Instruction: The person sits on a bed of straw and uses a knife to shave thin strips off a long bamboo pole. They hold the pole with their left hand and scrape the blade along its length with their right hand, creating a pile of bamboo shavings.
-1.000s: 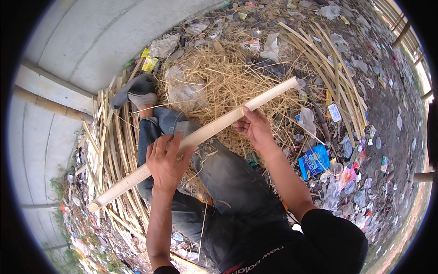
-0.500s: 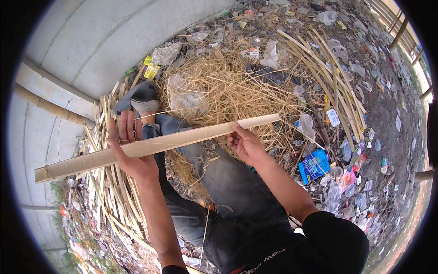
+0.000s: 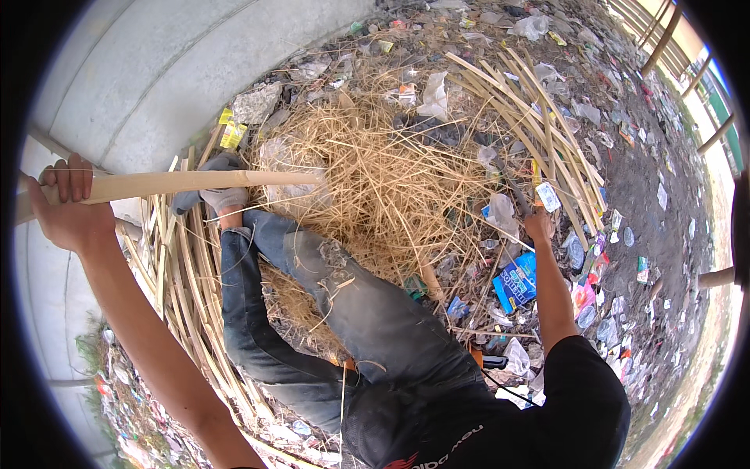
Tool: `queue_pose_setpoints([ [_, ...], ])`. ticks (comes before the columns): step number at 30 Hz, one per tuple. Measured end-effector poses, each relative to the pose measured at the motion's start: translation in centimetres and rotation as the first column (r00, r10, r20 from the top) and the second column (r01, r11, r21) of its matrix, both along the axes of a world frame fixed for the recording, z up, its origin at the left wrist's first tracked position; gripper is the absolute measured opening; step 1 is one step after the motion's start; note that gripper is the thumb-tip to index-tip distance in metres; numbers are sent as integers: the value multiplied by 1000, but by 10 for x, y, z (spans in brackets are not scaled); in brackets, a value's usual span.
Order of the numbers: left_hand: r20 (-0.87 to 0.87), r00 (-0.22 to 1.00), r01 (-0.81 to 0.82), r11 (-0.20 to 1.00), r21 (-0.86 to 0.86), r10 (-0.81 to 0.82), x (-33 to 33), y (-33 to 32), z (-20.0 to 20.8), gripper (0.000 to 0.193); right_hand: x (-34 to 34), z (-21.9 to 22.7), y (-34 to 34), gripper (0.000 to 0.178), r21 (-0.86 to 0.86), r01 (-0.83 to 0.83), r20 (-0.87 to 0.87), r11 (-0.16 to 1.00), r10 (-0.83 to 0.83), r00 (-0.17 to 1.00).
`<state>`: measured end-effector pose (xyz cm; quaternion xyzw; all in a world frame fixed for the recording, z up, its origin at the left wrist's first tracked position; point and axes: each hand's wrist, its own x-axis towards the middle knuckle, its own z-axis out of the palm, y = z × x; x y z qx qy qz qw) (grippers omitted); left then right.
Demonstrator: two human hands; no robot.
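Bamboo pole [image 3: 180, 184] lies horiz., tip pointing right, left hand [image 3: 66, 205] grip closed round it.

Left hand [image 3: 69, 205] at far left of frame, arm stretched up from lower edge, fingers curled in closed grip. Right hand [image 3: 537, 225] at center right, arm extended straight, reaching down, grip unclear. 2 legs bent.
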<state>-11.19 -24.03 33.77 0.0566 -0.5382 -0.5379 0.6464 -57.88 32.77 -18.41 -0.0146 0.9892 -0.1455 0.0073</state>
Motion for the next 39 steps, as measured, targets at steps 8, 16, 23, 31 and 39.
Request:
queue_pose_setpoints([
  [8, 2, 985, -170, 984, 58, 170, -72, 17, 0, 37, -11, -48, 55, 39, 334, -191, 127, 923, 156, 979],
  [16, 85, 964, -243, 966, -91, 251, -89, -6, -2, 46, -59, 5, 21, 34, 154, -412, 426, 898, 316, 848],
  [23, 170, 824, -498, 834, -239, 541, -119, -1, -6, 52, 24, 168, -60, 37, 167, -152, -76, 974, 167, 983],
  [31, 120, 800, -546, 796, -261, 588, -177, 14, -8, 57, 159, 271, -164, 29, -841, -228, 66, 490, 513, 856],
  [39, 138, 861, -476, 872, -120, 489, -154, -9, -13, 47, 254, 355, -283, 37, -973, -134, -215, -189, 521, 826],
])
